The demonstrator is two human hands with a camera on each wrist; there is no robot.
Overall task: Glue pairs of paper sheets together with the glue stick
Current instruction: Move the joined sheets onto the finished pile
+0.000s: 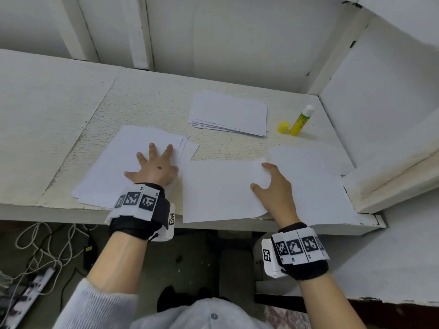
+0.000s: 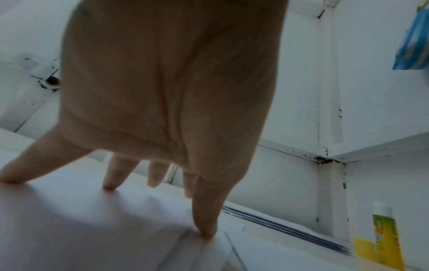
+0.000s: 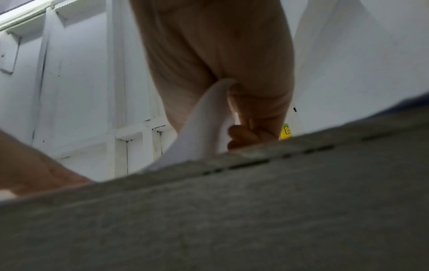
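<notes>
Looking down from the head view, the left hand (image 1: pixel 154 168) presses splayed fingers flat on a left pile of sheets (image 1: pixel 114 167); the right hand (image 1: pixel 273 186) pinches a lifted corner of the middle sheet (image 1: pixel 213 191). An uncapped glue stick (image 1: pixel 301 120) stands tilted at the worktop's (image 1: pixel 147 96) far right, tip up, yellow cap (image 1: pixel 283 127) beside it.

Left wrist: straight fingers (image 2: pixel 204 210) touch paper.

Right wrist: curled fingers (image 3: pixel 243 135) grip the sheet's curled edge.

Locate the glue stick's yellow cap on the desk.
In the head view the yellow cap sits at the desk's far right, just left of the upright glue stick and right of the far paper stack.
</notes>
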